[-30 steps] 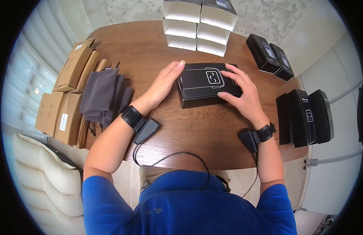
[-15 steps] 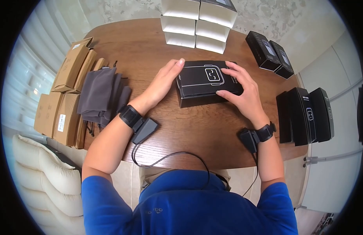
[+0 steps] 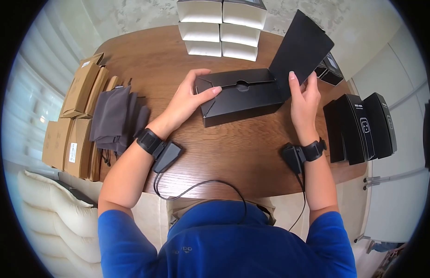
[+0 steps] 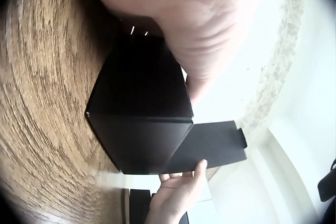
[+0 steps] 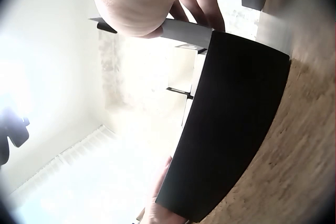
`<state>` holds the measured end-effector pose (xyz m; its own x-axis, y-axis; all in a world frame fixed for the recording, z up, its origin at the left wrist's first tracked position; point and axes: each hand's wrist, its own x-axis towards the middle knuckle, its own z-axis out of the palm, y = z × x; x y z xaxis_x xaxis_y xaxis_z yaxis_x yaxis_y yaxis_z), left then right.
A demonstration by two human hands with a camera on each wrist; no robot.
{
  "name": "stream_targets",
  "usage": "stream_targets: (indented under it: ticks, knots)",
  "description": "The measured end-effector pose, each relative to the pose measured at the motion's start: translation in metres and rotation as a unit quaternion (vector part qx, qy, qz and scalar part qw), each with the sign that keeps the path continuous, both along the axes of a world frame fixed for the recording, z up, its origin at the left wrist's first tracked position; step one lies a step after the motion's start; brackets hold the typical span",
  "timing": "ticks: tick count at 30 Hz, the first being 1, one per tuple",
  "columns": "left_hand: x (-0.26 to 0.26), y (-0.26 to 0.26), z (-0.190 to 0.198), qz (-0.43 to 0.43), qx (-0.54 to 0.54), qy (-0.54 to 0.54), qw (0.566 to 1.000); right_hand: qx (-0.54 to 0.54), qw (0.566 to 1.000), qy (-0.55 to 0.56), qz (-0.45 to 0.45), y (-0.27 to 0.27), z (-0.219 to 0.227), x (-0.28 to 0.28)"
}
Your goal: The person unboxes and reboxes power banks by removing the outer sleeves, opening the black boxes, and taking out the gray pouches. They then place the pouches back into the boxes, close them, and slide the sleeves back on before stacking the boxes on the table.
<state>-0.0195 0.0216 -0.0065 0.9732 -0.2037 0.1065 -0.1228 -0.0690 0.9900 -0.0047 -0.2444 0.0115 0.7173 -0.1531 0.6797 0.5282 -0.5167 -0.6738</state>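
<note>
A black box [image 3: 243,104] lies on the wooden table, its hinged lid [image 3: 302,48] swung up at the right end. Under the lid shows an inner flap [image 3: 259,86] with a rounded notch; whatever is beneath it is hidden. My left hand [image 3: 189,96] grips the box's left end, thumb on top and fingers behind. With thumb and fingers, my right hand [image 3: 304,104] pinches the raised lid near its hinge side. In the left wrist view the lid [image 4: 218,142] stands out beyond the box [image 4: 142,140], with the right hand [image 4: 177,195] at its edge.
White-ended boxes [image 3: 201,32] are stacked at the back. Brown cardboard boxes [image 3: 78,143] and grey drawstring pouches [image 3: 114,113] lie at the left. Black boxes [image 3: 358,127] stand at the right; another black box [image 3: 334,69] is partly behind the lid. A cable [image 3: 196,186] loops near the front edge.
The lid has been lifted open toward the right by my right hand, uncovering the inner flap. My left thumb has come over onto the box top.
</note>
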Motion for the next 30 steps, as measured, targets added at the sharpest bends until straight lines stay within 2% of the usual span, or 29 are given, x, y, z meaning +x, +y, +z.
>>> stream_targets:
  ticks: [3, 5, 6, 8, 11, 12, 15, 18, 20, 22, 23, 25, 26, 27, 28, 29, 30]
  knots:
    - [0.0, 0.001, 0.003, 0.008, 0.013, -0.019, 1.0, 0.024, 0.998, 0.046, 0.03, -0.006, -0.002, 0.004]
    - [0.002, 0.003, 0.002, 0.013, 0.026, -0.026, 0.999, 0.113, 0.981, 0.151, 0.053, -0.012, -0.009, 0.012]
    - [0.004, 0.003, 0.0, 0.035, 0.034, -0.047, 0.998, 0.114, 0.981, 0.151, 0.052, -0.013, -0.012, 0.012]
    - [0.006, 0.004, -0.003, 0.058, 0.042, -0.067, 0.995, 0.263, 0.941, 0.187, 0.104, -0.004, -0.007, 0.007]
    - [0.01, 0.01, -0.005, 0.082, -0.011, -0.065, 0.994, 0.306, 0.916, 0.221, 0.137, -0.004, -0.01, 0.011]
    - [0.012, 0.015, -0.006, 0.072, -0.036, -0.025, 0.996, 0.305, 0.916, 0.222, 0.138, -0.004, -0.008, 0.011]
    - [0.012, 0.017, -0.005, 0.067, -0.092, 0.031, 0.993, 0.327, 0.922, 0.177, 0.102, -0.015, -0.001, 0.014]
    - [0.011, 0.019, -0.001, 0.075, -0.147, 0.082, 0.983, 0.356, 0.925, 0.133, 0.024, -0.042, 0.013, 0.019]
    - [0.013, 0.02, -0.002, 0.077, -0.171, 0.117, 0.975, 0.367, 0.929, 0.035, -0.026, -0.073, 0.007, 0.037]
    - [0.016, 0.023, -0.004, 0.087, -0.18, 0.133, 0.971, 0.366, 0.929, 0.009, -0.063, -0.083, 0.011, 0.038]
    - [0.015, 0.021, -0.004, 0.086, -0.181, 0.133, 0.971, 0.3, 0.947, -0.028, -0.107, -0.08, 0.014, 0.035]
    - [0.014, 0.013, -0.003, 0.189, -0.1, -0.011, 0.977, 0.139, 0.967, -0.103, -0.185, -0.074, 0.015, 0.033]
    - [0.018, 0.016, -0.007, 0.189, -0.1, -0.011, 0.977, 0.139, 0.968, -0.103, -0.185, -0.069, 0.016, 0.03]
    - [0.025, 0.021, -0.015, 0.198, -0.007, -0.146, 0.969, 0.039, 0.984, -0.102, -0.143, -0.063, 0.017, 0.025]
    - [0.027, 0.024, -0.019, 0.203, 0.088, -0.276, 0.935, -0.061, 0.988, -0.1, -0.099, -0.05, 0.019, 0.017]
    - [0.024, 0.023, -0.014, 0.205, 0.089, -0.276, 0.935, -0.07, 0.994, -0.053, -0.06, -0.032, 0.023, 0.008]
    - [0.02, 0.021, -0.01, 0.163, 0.092, -0.231, 0.955, -0.08, 0.997, -0.005, 0.016, -0.025, 0.018, 0.006]
